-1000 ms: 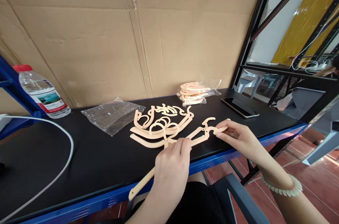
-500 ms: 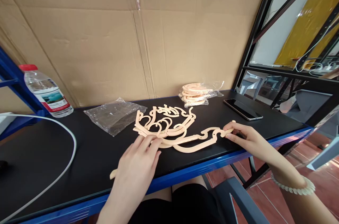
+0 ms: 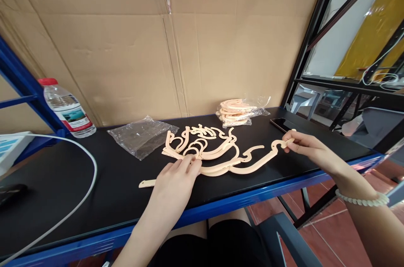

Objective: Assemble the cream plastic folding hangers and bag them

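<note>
My left hand (image 3: 178, 180) lies over the near edge of a pile of beige plastic folding-hanger parts (image 3: 217, 153), fingers closed on one long curved hanger arm (image 3: 214, 170). A flat tip (image 3: 147, 183) sticks out to the left of that hand. Between thumb and fingertips, my right hand (image 3: 304, 147) pinches the hooked end of another hanger arm (image 3: 252, 168), which runs left toward my left hand. A small hook-shaped part (image 3: 252, 153) sits by the join between them. Loops and small parts overlap behind my left hand.
A clear plastic bag (image 3: 142, 136) lies flat behind on the left. Bagged hanger parts (image 3: 236, 111) and a phone (image 3: 280, 124) are at the back right. A water bottle (image 3: 71, 111), white cable (image 3: 91, 166) and black mouse (image 3: 12, 193) are on the left. Cardboard (image 3: 110, 48) stands behind.
My right hand has moved right and a little up, drawing the hanger arm's end away from the small hook-shaped part. My left hand keeps hold; the view has shifted slightly.
</note>
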Motion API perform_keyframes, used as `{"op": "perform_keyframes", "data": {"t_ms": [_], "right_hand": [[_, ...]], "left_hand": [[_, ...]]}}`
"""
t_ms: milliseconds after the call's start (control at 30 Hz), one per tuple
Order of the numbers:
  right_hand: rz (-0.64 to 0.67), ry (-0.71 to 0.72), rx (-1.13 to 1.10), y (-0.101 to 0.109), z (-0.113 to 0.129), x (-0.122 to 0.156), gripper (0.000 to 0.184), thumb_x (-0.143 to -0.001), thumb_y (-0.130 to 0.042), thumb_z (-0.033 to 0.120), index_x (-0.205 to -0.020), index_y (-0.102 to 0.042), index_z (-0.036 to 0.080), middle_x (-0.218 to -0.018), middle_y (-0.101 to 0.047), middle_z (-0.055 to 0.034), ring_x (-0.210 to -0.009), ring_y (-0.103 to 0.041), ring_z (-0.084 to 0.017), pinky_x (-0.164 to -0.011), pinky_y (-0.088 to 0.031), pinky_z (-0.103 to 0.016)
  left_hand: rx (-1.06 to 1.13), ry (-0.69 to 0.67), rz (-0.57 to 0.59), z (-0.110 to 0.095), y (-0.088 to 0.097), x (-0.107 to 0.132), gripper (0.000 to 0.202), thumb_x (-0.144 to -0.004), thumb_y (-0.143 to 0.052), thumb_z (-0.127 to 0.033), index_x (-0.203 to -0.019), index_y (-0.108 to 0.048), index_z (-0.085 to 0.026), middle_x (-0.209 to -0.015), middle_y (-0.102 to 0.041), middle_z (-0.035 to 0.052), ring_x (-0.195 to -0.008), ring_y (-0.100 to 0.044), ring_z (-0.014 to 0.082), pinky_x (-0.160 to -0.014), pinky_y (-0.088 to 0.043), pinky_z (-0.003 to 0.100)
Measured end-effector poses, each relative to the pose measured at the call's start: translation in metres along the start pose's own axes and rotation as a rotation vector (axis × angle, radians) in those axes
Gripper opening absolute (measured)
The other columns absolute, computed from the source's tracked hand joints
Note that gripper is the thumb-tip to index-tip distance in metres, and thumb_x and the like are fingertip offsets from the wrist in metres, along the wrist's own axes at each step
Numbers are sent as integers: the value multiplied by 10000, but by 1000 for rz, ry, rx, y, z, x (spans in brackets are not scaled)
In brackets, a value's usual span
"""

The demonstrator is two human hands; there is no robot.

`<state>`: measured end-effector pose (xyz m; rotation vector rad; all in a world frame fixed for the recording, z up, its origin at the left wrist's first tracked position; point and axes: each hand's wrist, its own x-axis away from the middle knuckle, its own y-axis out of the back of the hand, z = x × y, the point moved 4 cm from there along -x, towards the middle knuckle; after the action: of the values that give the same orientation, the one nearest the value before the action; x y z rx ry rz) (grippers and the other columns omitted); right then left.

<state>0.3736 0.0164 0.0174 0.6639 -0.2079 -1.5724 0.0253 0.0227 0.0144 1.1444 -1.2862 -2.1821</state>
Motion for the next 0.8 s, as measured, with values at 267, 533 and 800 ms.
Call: {"op": "perform_keyframes", "data": {"t_ms": [267,533,800], "right_hand": [[-45,-47,-78,24,-12,-13,434,-757,-645,629,-657,-578,212,-591,-537,-18,-652,-464,-210,-679,-311,-369],[-104,-64,-118,40,-8,-6,466,-706,-705,611,-555,-591,185,-543,-541,-40,-623,-508,-200,-667,-320,-404],[-359,-41,15,79,37,14,489,-825,-663,476,-489,-600,125,-495,-556,-24,-533,-533,-106,-577,-335,-381]], "left_hand": [[290,99,-84,6,10,-12,102,-954,-435,-95,-946,-500,-174,-908,-615,53,-782,-612,210,-698,-502,335],[243,82,-9,1,7,-21,126,-962,-444,-117,-874,-515,-176,-850,-620,52,-804,-613,223,-711,-496,341],[161,40,44,-2,1,-13,190,-914,-453,-58,-911,-602,-175,-937,-663,78,-891,-644,256,-763,-513,384]]}}
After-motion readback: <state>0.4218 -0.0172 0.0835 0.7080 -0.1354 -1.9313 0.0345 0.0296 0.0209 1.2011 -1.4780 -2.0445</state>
